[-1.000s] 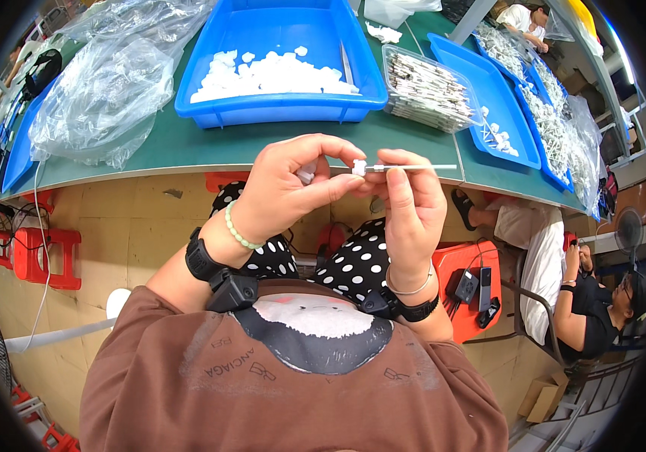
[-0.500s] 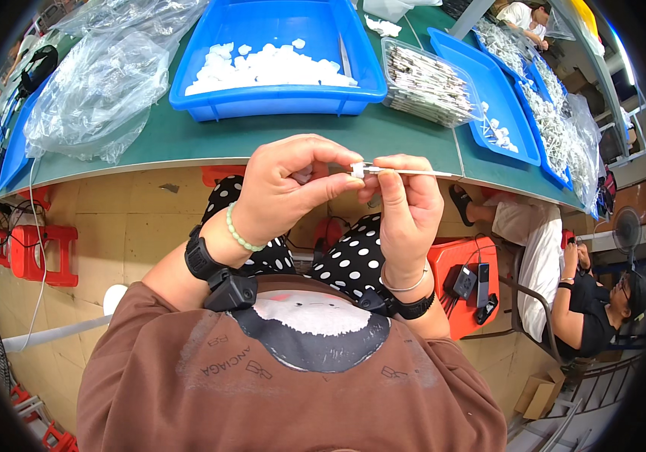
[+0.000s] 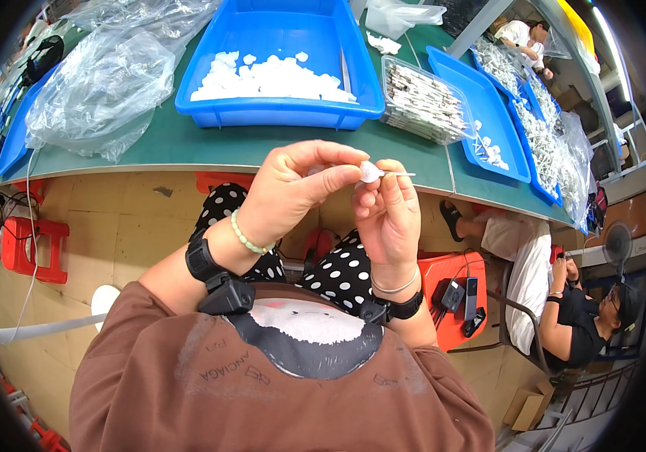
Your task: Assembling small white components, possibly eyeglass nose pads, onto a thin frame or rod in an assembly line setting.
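My left hand (image 3: 309, 175) pinches a small white plastic cap (image 3: 370, 172) between thumb and forefinger, just in front of the table's near edge. Opposite it, my right hand (image 3: 391, 215) grips a thin white rod (image 3: 401, 175) whose free end points right. The rod's inner end meets the cap; fingertips hide how far it goes in. Beyond my hands, a deep blue bin (image 3: 278, 115) holds a heap of white caps (image 3: 274, 79). To its right, a clear plastic box (image 3: 425, 102) is packed with many thin rods.
A shallow blue tray (image 3: 455, 71) with a few capped rods (image 3: 490, 151) lies right of the box. Crumpled clear plastic bags (image 3: 104, 90) cover the table's left. A red stool (image 3: 459, 290) with small black devices stands by my right side. Another person (image 3: 594, 309) sits at right.
The rod has slid left between my right fingers, so less of it sticks out to the right. The cap has turned to show its rounded face. The view has shifted slightly.
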A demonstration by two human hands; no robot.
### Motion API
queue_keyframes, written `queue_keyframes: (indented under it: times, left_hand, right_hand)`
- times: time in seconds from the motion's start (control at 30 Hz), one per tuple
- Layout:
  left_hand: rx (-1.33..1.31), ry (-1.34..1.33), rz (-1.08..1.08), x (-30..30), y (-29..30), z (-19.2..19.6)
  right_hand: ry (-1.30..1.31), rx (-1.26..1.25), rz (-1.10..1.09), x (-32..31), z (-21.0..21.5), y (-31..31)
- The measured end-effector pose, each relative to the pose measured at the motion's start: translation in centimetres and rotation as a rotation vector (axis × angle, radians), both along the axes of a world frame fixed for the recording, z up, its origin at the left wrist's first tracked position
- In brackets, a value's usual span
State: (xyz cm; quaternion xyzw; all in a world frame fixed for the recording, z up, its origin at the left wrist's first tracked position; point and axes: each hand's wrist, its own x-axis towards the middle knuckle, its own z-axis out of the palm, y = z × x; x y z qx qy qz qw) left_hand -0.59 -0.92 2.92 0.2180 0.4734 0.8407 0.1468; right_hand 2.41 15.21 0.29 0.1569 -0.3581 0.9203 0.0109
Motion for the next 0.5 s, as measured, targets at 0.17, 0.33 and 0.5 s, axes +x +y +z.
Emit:
queue_keyframes:
  times: [0.17, 0.33, 0.5]
  left_hand:
    - [0.041, -0.125, -0.007, 0.5, 0.4, -0.7]
    - [0.07, -0.181, -0.037, 1.1, 0.7, 0.5]
    - [-0.043, -0.14, 0.034, 0.8, 0.7, 0.6]
  right_hand:
    - [-0.093, -0.146, 0.037, -0.3, -0.2, -0.4]
    - [-0.09, -0.132, 0.019, -0.4, -0.4, -0.7]
    - [-0.126, -0.13, 0.052, -0.6, -0.7, -0.7]
